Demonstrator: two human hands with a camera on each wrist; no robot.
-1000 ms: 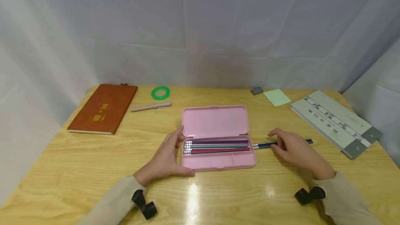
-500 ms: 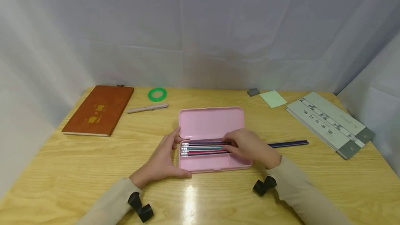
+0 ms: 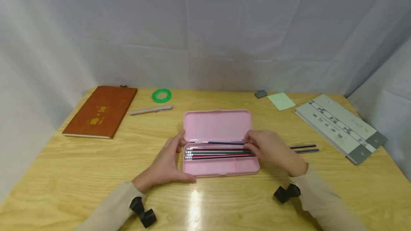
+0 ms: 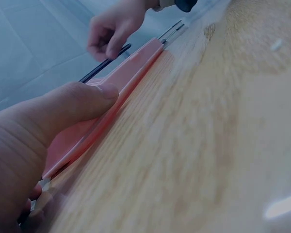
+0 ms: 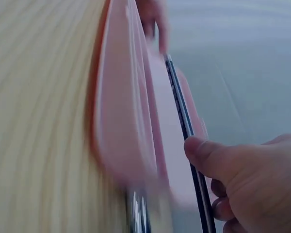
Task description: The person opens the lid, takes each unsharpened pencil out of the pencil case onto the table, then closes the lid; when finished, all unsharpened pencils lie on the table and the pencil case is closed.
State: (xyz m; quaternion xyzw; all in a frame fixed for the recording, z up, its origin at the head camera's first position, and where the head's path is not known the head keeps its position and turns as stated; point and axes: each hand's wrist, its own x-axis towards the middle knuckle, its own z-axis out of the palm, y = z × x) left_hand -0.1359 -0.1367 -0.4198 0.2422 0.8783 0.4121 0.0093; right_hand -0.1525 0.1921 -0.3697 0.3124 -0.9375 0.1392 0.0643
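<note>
The right hand (image 3: 273, 149) pinches a dark pencil (image 3: 221, 142) between thumb and fingertips, holding it over the open pink pencil case (image 3: 221, 167) at its back edge, near the hinge, silver-tipped end pointing to the person's left. Half a second ago that hand lay flat over the row of pencils in the case; now it has drawn back to the right end and lifted clear, with this one pencil raised above the others. The right wrist view shows the thumb (image 5: 203, 155) pressed on the shaft of the pencil (image 5: 184, 121).

In the case lie several pencils (image 3: 218, 152) side by side — teal, red and dark ones — in the long compartment.

The left hand (image 3: 165, 163) rests against the left end of the case, fingers straight along the far corner and thumb along the near edge, just where it was in both earlier pictures. The left wrist view shows the thumb (image 4: 82, 104) laid on the pink rim.

On the table (image 3: 80, 174), right of the case, two dark pencils (image 3: 305, 148) lie together — a moment ago only one showed there, reaching further toward the case. The brown notebook (image 3: 101, 111), green ring (image 3: 161, 96), pen (image 3: 151, 109) and grey folder (image 3: 338, 126) have not moved.
</note>
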